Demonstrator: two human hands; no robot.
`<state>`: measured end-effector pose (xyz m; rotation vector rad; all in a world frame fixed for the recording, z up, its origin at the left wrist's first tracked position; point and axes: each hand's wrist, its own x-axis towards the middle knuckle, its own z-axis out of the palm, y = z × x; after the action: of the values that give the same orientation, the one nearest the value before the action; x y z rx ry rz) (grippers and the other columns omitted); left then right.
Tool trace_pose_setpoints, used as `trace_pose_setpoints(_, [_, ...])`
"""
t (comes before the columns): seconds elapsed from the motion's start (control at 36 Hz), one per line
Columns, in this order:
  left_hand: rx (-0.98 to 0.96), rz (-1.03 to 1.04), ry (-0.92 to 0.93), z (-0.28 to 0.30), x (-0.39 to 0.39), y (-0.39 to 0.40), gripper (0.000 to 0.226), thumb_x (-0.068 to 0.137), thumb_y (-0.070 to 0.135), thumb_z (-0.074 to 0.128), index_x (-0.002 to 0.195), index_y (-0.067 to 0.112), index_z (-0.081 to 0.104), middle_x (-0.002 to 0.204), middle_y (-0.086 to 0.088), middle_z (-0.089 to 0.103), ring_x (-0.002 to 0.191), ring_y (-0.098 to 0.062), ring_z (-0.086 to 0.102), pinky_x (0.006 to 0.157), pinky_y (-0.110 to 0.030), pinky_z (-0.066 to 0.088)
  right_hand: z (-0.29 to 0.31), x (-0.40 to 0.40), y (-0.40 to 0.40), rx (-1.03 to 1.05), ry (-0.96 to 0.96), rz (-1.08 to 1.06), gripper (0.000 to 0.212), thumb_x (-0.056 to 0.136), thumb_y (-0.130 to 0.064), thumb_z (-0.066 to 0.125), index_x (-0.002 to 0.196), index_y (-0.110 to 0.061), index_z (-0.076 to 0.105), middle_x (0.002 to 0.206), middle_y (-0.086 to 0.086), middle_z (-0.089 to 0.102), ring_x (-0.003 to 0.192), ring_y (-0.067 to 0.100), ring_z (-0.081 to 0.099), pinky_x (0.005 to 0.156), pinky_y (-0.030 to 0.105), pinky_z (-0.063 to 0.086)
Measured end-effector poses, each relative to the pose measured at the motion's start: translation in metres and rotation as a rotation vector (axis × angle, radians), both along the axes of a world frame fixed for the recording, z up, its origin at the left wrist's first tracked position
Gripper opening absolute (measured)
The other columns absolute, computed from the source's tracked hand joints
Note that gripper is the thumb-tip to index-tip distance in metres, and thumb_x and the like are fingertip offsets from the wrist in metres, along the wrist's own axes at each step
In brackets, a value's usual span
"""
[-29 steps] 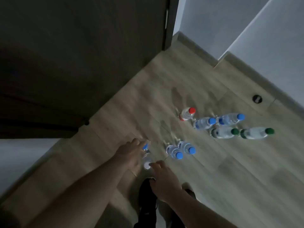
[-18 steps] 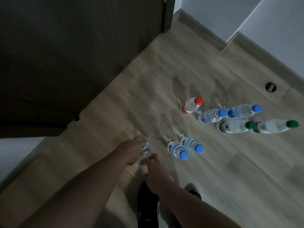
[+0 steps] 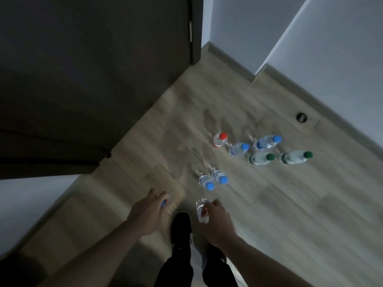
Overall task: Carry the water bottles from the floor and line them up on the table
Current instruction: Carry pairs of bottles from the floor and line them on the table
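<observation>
The left hand (image 3: 149,212) is curled round a small clear bottle (image 3: 166,200), of which only a sliver of blue cap and a bit of clear plastic show past the fingers. The right hand (image 3: 215,219) grips a second clear bottle (image 3: 201,210) near its top; a touch of red shows against the fingers (whether cap or label, I cannot tell). Both bottles are held just above the wooden floor (image 3: 290,204), either side of a black shoe (image 3: 181,224).

Just beyond the right hand stand two blue-capped bottles (image 3: 213,181), upright and side by side, nearly touching. Farther off is a cluster of five upright bottles: a red-capped bottle (image 3: 220,139) nearest the dark door (image 3: 93,69), two more blue-capped ones (image 3: 257,145) beside it, and two green-capped bottles (image 3: 279,157) on the near side of those. All are clear plastic.
</observation>
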<state>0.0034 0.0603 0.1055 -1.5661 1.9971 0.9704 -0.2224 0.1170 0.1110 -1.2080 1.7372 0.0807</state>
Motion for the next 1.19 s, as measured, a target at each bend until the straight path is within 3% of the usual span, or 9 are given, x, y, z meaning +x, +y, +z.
trace_pose_setpoints(0.08, [-0.015, 0.011, 0.003, 0.081, -0.010, 0.016, 0.015, 0.101, 0.041, 0.044, 0.113, 0.032, 0.048, 0.110, 0.002, 0.044, 0.078, -0.022, 0.061, 0.063, -0.033, 0.046, 0.083, -0.025, 0.014, -0.006, 0.013, -0.087, 0.012, 0.083, -0.031, 0.059, 0.093, -0.026, 0.062, 0.094, -0.006, 0.044, 0.086, 0.027, 0.064, 0.069, 0.025, 0.040])
trace_pose_setpoints(0.22, [-0.057, 0.029, 0.092, 0.231, -0.041, 0.044, 0.019, 0.101, 0.039, 0.048, 0.116, 0.028, 0.053, 0.110, -0.004, 0.047, 0.082, -0.029, 0.062, 0.067, -0.036, 0.048, 0.230, -0.059, 0.047, -0.005, 0.060, -0.187, 0.009, 0.086, -0.024, 0.064, 0.094, -0.021, 0.067, 0.102, 0.004, 0.053, 0.093, 0.034, 0.064, 0.073, 0.027, 0.041])
trace_pose_setpoints(0.36, [-0.148, -0.043, 0.216, 0.347, -0.073, 0.063, 0.016, 0.099, 0.044, 0.052, 0.111, 0.034, 0.047, 0.102, 0.003, 0.045, 0.073, -0.022, 0.062, 0.058, -0.032, 0.043, 0.346, -0.084, 0.088, -0.092, 0.077, -0.343, 0.016, 0.074, -0.017, 0.072, 0.085, -0.027, 0.066, 0.094, -0.007, 0.049, 0.086, 0.026, 0.064, 0.067, 0.023, 0.037])
trace_pose_setpoints(0.44, [-0.188, -0.120, 0.295, 0.396, -0.093, 0.071, 0.014, 0.098, 0.047, 0.050, 0.107, 0.036, 0.047, 0.100, 0.006, 0.046, 0.073, -0.020, 0.063, 0.058, -0.035, 0.050, 0.393, -0.099, 0.116, -0.160, 0.111, -0.439, 0.017, 0.069, -0.019, 0.072, 0.083, -0.029, 0.067, 0.091, -0.010, 0.051, 0.079, 0.021, 0.062, 0.066, 0.023, 0.040])
trace_pose_setpoints(0.56, [-0.223, -0.293, 0.411, 0.443, -0.125, 0.068, 0.016, 0.097, 0.050, 0.048, 0.105, 0.037, 0.047, 0.104, 0.011, 0.055, 0.083, -0.018, 0.065, 0.066, -0.036, 0.050, 0.440, -0.118, 0.151, -0.305, 0.137, -0.597, 0.016, 0.063, -0.020, 0.076, 0.073, -0.030, 0.067, 0.083, -0.012, 0.052, 0.070, 0.013, 0.057, 0.065, 0.026, 0.045])
trace_pose_setpoints(0.69, [-0.329, -0.554, 0.519, 0.497, -0.179, 0.071, 0.018, 0.092, 0.050, 0.056, 0.095, 0.037, 0.045, 0.088, 0.017, 0.059, 0.072, -0.012, 0.060, 0.053, -0.021, 0.027, 0.485, -0.138, 0.196, -0.372, 0.191, -0.760, 0.020, 0.061, -0.021, 0.072, 0.067, -0.038, 0.063, 0.084, -0.014, 0.057, 0.067, 0.001, 0.055, 0.056, 0.017, 0.039])
trace_pose_setpoints(0.89, [-0.358, -0.808, 0.592, 0.559, -0.261, 0.104, 0.021, 0.090, 0.050, 0.055, 0.091, 0.037, 0.039, 0.078, 0.019, 0.051, 0.060, -0.004, 0.050, 0.051, -0.024, 0.027, 0.533, -0.171, 0.269, -0.471, 0.263, -0.935, 0.015, 0.067, -0.020, 0.071, 0.074, -0.033, 0.069, 0.088, -0.015, 0.061, 0.073, 0.002, 0.062, 0.061, 0.022, 0.051])
trace_pose_setpoints(1.08, [-0.390, -0.959, 0.644, 0.594, -0.345, 0.170, 0.022, 0.091, 0.051, 0.059, 0.095, 0.039, 0.041, 0.091, 0.021, 0.056, 0.067, -0.002, 0.055, 0.053, -0.020, 0.031, 0.571, -0.222, 0.355, -0.584, 0.308, -1.074, 0.017, 0.065, -0.025, 0.070, 0.074, -0.039, 0.068, 0.086, -0.017, 0.064, 0.075, -0.002, 0.062, 0.061, 0.016, 0.047])
trace_pose_setpoints(1.19, [-0.408, -0.980, 0.651, 0.614, -0.392, 0.221, 0.022, 0.091, 0.052, 0.059, 0.095, 0.041, 0.040, 0.082, 0.019, 0.056, 0.064, -0.003, 0.053, 0.052, -0.022, 0.027, 0.590, -0.257, 0.416, -0.616, 0.346, -1.091, 0.017, 0.066, -0.025, 0.069, 0.074, -0.039, 0.068, 0.084, -0.019, 0.065, 0.077, -0.005, 0.062, 0.060, 0.010, 0.045])
